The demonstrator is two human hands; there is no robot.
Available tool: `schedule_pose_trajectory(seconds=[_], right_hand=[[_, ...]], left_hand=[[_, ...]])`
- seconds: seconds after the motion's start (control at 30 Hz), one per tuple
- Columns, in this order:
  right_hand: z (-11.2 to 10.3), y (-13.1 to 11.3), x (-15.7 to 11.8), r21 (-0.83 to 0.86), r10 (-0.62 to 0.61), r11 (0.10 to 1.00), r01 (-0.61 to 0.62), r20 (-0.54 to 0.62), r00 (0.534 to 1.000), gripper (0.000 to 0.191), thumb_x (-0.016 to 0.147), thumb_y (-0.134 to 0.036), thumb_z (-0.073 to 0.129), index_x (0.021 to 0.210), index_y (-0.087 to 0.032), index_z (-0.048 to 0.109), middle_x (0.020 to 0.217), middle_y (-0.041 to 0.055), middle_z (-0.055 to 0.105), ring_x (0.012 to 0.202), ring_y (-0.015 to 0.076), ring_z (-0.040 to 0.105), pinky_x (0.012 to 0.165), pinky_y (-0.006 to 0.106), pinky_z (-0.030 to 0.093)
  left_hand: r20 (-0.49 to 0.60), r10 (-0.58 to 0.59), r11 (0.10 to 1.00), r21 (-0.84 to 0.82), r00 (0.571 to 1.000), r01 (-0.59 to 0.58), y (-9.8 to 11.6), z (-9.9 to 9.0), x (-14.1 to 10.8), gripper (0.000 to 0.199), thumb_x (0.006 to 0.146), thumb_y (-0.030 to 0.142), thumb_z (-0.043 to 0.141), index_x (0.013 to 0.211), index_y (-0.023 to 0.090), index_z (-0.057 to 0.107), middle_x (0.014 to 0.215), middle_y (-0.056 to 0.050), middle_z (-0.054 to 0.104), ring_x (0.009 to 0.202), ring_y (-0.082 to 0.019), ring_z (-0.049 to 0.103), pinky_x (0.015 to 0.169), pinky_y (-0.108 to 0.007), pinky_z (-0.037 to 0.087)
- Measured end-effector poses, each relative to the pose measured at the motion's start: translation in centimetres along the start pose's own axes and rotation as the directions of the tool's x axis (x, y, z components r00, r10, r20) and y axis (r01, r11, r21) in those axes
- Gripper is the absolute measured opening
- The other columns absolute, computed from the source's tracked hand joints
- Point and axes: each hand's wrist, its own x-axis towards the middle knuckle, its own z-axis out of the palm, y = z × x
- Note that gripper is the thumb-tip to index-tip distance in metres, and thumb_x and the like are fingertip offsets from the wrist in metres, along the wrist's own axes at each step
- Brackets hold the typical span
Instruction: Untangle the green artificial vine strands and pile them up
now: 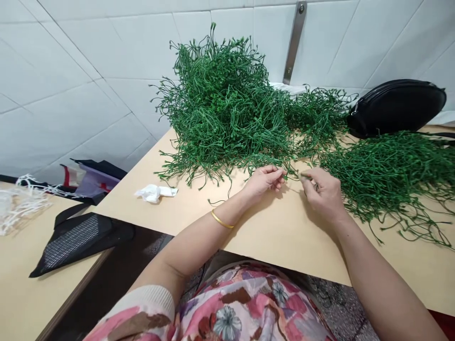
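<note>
My left hand (pixel 266 181) is pinched on the end of a thin green strand, just in front of a tall heap of green strands (pixel 231 99). A short way to its right, my right hand (pixel 322 189) is curled closed around a green strand, its fingertips facing the left hand. A piece of strand spans the small gap between the hands. Beside the right hand lies a second, flatter pile of green strands (pixel 391 175), with little knots or buds at their ends.
Crumpled white tissue (pixel 152 192) lies on the pale table (pixel 270 237) at the left. A black bag (pixel 398 106) stands at the back right by the tiled wall. Another table at far left holds a black mesh pouch (pixel 74 239) and white netting (pixel 24 203).
</note>
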Motion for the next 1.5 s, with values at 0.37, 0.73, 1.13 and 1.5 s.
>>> schedule_pose_trajectory(seconds=[0.37, 0.73, 1.13, 1.5], right_hand=[[-0.6, 0.0, 0.4, 0.293, 0.211, 0.924, -0.246, 0.146, 0.967, 0.022, 0.083, -0.039, 0.055, 0.076, -0.018, 0.062, 0.075, 0.0032, 0.06, 0.07, 0.0151, 0.056, 0.066, 0.028, 0.046], [-0.2, 0.0, 0.4, 0.536, 0.338, 0.659, -0.528, 0.416, 0.844, 0.029, 0.072, -0.045, 0.066, 0.082, -0.018, 0.062, 0.066, -0.0015, 0.054, 0.06, 0.0113, 0.047, 0.058, 0.026, 0.041], [-0.3, -0.1, 0.8, 0.438, 0.355, 0.807, -0.395, 0.173, 0.919, 0.023, 0.072, -0.035, 0.065, 0.065, -0.019, 0.051, 0.059, -0.004, 0.044, 0.055, 0.0095, 0.038, 0.053, 0.025, 0.031], [-0.9, -0.1, 0.7, 0.536, 0.252, 0.697, -0.475, 0.437, 0.863, 0.02, 0.074, -0.034, 0.062, 0.085, -0.018, 0.06, 0.067, -0.002, 0.053, 0.06, 0.0112, 0.047, 0.056, 0.026, 0.038]], left_hand=[[0.185, -0.027, 0.973, 0.23, 0.982, -0.016, -1.3, -0.1, 0.2, 0.022, 0.064, 0.028, 0.074, 0.068, 0.009, 0.063, 0.069, -0.003, 0.063, 0.05, -0.004, 0.047, 0.052, -0.021, 0.036], [0.387, -0.206, 0.954, 0.283, 0.899, 0.097, -0.8, 0.0, -0.5, 0.028, 0.066, 0.034, 0.072, 0.081, 0.01, 0.069, 0.063, -0.006, 0.064, 0.053, -0.009, 0.052, 0.055, -0.022, 0.038], [0.18, -0.109, 0.96, 0.273, 0.978, 0.057, 0.7, 0.4, -0.9, 0.02, 0.066, 0.026, 0.072, 0.075, 0.01, 0.065, 0.064, -0.004, 0.063, 0.051, -0.007, 0.049, 0.051, -0.022, 0.033], [0.145, -0.087, 0.991, 0.118, 0.986, 0.07, 0.8, 0.6, -0.7, 0.014, 0.065, 0.018, 0.071, 0.069, 0.011, 0.059, 0.049, 0.003, 0.051, 0.044, -0.005, 0.044, 0.048, -0.019, 0.033]])
